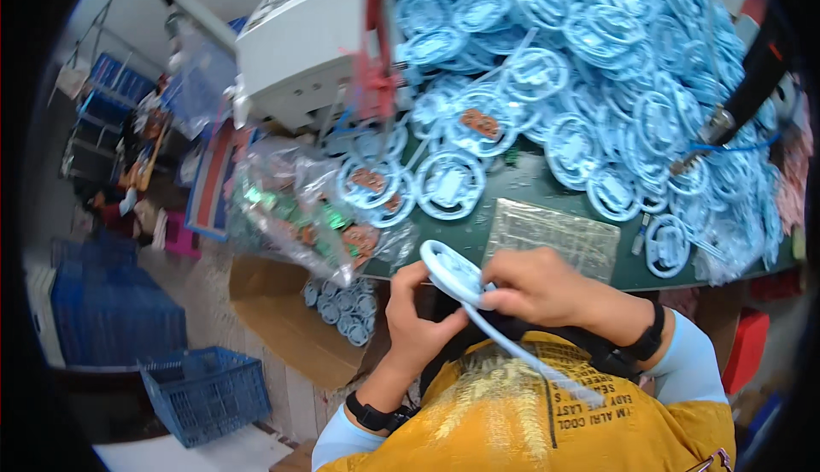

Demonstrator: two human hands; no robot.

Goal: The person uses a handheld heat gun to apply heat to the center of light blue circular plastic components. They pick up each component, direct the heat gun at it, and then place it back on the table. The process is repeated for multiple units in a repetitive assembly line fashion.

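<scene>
Above my lap, in front of the table edge, I hold a light blue round plastic housing (451, 272) with a raised rim and a long thin stem (512, 348). The stem slants down to the right across my yellow apron. My left hand (412, 322) grips the ring's left side, thumb and fingers curled around it. On the other side, my right hand (534, 286) pinches the rim near where the stem joins. The fingertips of my right hand partly hide the inside of the ring. Just beyond my hands lies a flat clear plate (553, 237) on the green tabletop (478, 231).
A large heap of similar blue housings (598, 62) covers the table's far and right side. At left, a plastic bag (290, 207) holds green and copper-coloured boards, near a white machine (299, 45). Below are a cardboard box (265, 318) of round parts and a blue crate (205, 395).
</scene>
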